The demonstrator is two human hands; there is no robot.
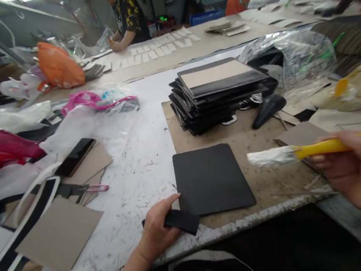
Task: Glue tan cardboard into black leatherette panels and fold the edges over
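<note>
One sheet (212,179), beside left hand (157,229) gripping strip (185,221), right hand (359,175), brush (297,152)

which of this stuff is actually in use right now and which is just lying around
In use: left hand holding small black piece; right hand holding yellow brush; black sheet; stack of black panels.
Lying about: phone; orange bag; cardboard sheet; clear plastic bag.
</note>
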